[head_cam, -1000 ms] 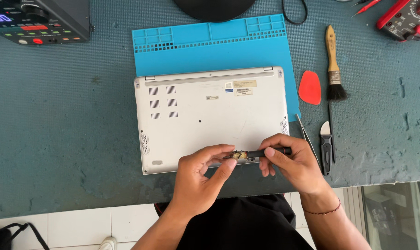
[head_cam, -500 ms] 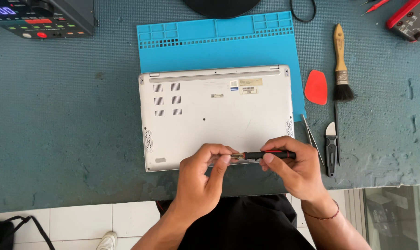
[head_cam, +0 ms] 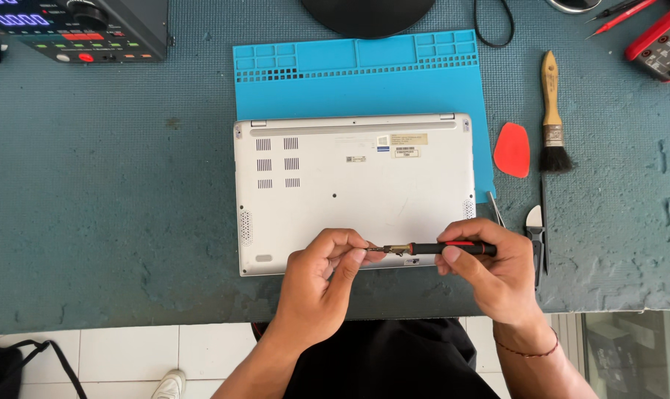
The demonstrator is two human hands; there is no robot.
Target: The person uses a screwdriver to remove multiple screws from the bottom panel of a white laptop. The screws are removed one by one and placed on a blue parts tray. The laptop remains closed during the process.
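A silver laptop (head_cam: 350,192) lies upside down, its far edge on a blue work mat (head_cam: 357,74). My right hand (head_cam: 486,273) grips the black and red handle of a small screwdriver (head_cam: 431,248), held level over the laptop's near edge. My left hand (head_cam: 324,284) pinches the screwdriver's metal tip between thumb and fingers. Both hands hover just above the laptop's near right corner.
A red triangular pry pick (head_cam: 512,150), a wooden-handled brush (head_cam: 551,111), tweezers (head_cam: 495,208) and cutters (head_cam: 536,236) lie right of the laptop. A bench power supply (head_cam: 76,26) sits at the far left, a multimeter (head_cam: 660,44) at the far right. The table's near edge runs under my wrists.
The view has shifted slightly. My hands stay together on the screwdriver, the left fingers working at its tip; the laptop has not moved.
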